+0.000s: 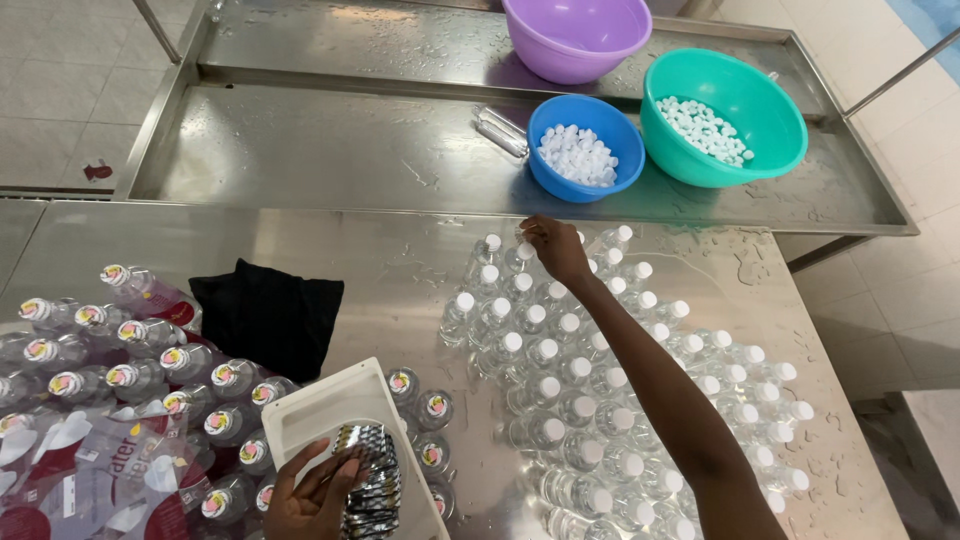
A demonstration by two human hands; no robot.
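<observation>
Steel covered the wet table (330,250) where a person worked among small water bottles. Left of the white tray (320,410), sealed bottles (150,370) with coloured cap seals lay crowded together, some over a printed plastic wrap (110,470), and a black cloth (268,312) sat just behind the tray. At the tray's near end, the left hand (312,495) rested with fingers spread and slightly curled over a stack of silvery seals (368,475), touching it. Right of the tray, a few more sealed bottles stood close by, then a large block of white-capped bottles (610,390) ran toward the table's far edge. The right hand (555,248) reached across that block to its far row, fingertips pinched together at the top of a bottle there; whether they gripped a cap could not be told. Beyond the tray, on a steel trough (300,150), a purple bowl (577,35) stood furthest, a blue bowl (585,148) and a green bowl (722,115) both held white caps, and a small clear packet (500,130) lay just left of the blue bowl.
</observation>
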